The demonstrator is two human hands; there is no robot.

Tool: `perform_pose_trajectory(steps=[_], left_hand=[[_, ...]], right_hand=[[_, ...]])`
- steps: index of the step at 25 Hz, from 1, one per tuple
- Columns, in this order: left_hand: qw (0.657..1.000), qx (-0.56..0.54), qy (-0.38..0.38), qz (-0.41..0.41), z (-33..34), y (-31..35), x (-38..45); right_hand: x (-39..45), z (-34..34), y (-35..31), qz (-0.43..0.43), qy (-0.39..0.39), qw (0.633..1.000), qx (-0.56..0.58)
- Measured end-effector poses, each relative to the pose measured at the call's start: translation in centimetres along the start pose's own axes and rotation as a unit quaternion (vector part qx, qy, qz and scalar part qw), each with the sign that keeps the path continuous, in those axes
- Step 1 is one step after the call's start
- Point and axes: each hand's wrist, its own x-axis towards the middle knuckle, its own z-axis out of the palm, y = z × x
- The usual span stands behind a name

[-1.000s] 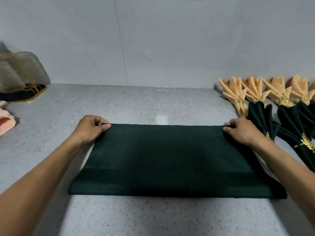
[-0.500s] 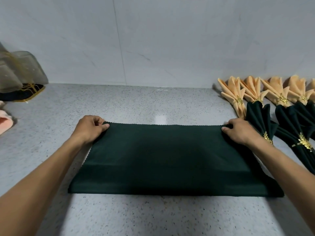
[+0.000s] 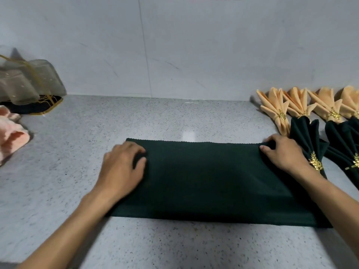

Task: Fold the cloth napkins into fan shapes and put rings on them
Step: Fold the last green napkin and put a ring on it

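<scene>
I read the dark green napkin [image 3: 204, 181] as light, limp woven cloth, no stiffness, so it will sag if lifted; best held at the corners and short ends. It lies flat, folded to a wide rectangle, centre frame on the speckled counter [image 3: 77, 152], scalloped hem along its far edge. My left hand [image 3: 121, 167] sits on the left end, fingers curled into the cloth, blurred. My right hand [image 3: 283, 152] pinches the far right corner. Finished fans sit at right: peach napkins [image 3: 275, 107], green fan [image 3: 307, 136], gold leaf ring [image 3: 315, 163]. The counter looks smooth, so the cloth may slide.
</scene>
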Motion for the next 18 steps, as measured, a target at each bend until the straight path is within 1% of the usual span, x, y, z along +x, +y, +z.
perform_pose_trajectory(steps=[2, 3, 4, 5, 6, 7, 8, 9, 10, 11, 13, 16, 18], left_hand=[[0.995, 0.026, -0.083, 0.037, 1.1, 3.6, -5.3], [0.994, 0.033, -0.102, 0.037, 2.0, 5.0, -7.1], [0.993, 0.038, -0.105, 0.03, 3.0, 5.9, -8.4], [0.993, 0.037, -0.108, 0.021, 3.7, 6.3, -9.2], [0.991, 0.05, -0.12, 0.015, 4.4, 6.3, -9.6], [0.989, 0.07, -0.132, 0.02, 4.6, 6.3, -9.8], [0.986, 0.082, -0.145, 0.019, 4.9, 6.4, -10.1], [0.982, 0.089, -0.163, 0.012, 5.1, 6.5, -10.3], [0.98, 0.099, -0.17, 0.009, 5.3, 6.6, -10.6], [0.978, 0.109, -0.179, 0.0, 5.3, 6.6, -10.8], [0.975, 0.135, -0.171, -0.038, 4.9, 5.5, -10.9], [0.971, 0.141, -0.143, -0.13, 3.3, 2.7, -11.3], [0.969, 0.146, -0.133, -0.149, 2.5, 1.8, -11.9]], right_hand=[[-2.0, -0.6, -1.0, -0.032, 0.068, 0.996, -0.046], [-3.6, -1.1, -1.8, -0.06, 0.112, 0.989, -0.077], [-5.6, -1.3, -2.7, -0.093, 0.153, 0.979, -0.1], [-8.2, -0.9, -4.1, -0.127, 0.18, 0.97, -0.107], [-11.3, -0.1, -5.8, -0.158, 0.172, 0.969, -0.085], [-14.3, 1.5, -7.6, -0.188, 0.132, 0.972, -0.041], [-17.1, 3.5, -9.3, -0.205, 0.07, 0.976, 0.008], [-19.4, 5.4, -10.9, -0.207, 0.01, 0.978, 0.03], [-20.8, 6.9, -11.8, -0.203, -0.036, 0.978, 0.019], [-21.3, 7.6, -11.7, -0.196, -0.052, 0.979, -0.006], [-20.4, 6.8, -8.8, -0.153, -0.07, 0.984, -0.062], [-20.4, 3.6, -1.8, -0.052, -0.049, 0.989, -0.127], [-21.0, 1.9, 1.0, 0.006, -0.063, 0.989, -0.131]])
